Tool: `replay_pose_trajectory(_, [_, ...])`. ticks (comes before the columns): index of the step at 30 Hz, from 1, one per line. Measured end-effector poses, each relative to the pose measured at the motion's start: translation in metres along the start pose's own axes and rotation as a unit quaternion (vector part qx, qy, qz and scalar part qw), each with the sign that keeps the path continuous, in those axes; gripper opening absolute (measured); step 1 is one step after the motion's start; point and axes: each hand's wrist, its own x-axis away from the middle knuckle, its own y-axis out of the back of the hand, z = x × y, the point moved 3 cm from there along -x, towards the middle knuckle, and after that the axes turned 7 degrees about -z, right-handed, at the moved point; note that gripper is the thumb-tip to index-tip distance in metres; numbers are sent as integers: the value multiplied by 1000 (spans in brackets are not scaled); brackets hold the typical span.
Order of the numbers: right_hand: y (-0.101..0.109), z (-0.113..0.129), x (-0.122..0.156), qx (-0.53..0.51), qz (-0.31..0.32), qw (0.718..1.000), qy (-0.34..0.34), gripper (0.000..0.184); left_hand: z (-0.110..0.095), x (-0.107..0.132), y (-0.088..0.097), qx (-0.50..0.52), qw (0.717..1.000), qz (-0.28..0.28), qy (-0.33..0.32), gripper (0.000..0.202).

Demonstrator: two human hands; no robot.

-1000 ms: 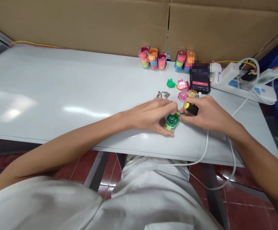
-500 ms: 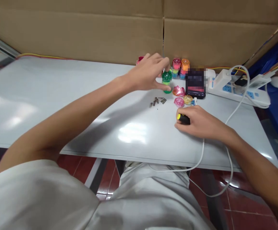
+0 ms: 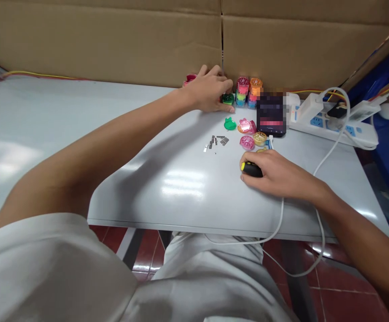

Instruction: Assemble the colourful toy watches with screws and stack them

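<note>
reach across the bench (image 3: 80,134): my left hand (image 3: 211,94) has carried the green toy (image 3: 228,99) back beside the coloured stacks (image 3: 248,91), fingers still pinching it and hiding most of it; my right hand (image 3: 275,174) stays fisted around the screwdriver (image 3: 250,169), tip unseen.

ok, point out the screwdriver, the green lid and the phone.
screwdriver (image 3: 252,169): head view, black handle by its yellow cap.
green lid (image 3: 229,124): head view, centre of its top.
phone (image 3: 271,117): head view, middle of the screen.
</note>
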Motion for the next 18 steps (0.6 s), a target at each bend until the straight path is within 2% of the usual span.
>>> replay_pose_trajectory(5, [6,4,1,-34,1,999,11,8,2,-9,-3,-50,999,-2,15,68])
replay_pose_trajectory(9, [8,8,3,-66,-6,998,5,8,-3,-7,-1,-65,998,6,15,66])
replay_pose_trajectory(14, [13,5,3,-40,-55,998,-19,10,-8,12,20,-65,998,17,-8,82])
replay_pose_trajectory(18, [21,3,1,-32,-117,992,-20,11,0,26,34,-78,996,-16,-39,67])
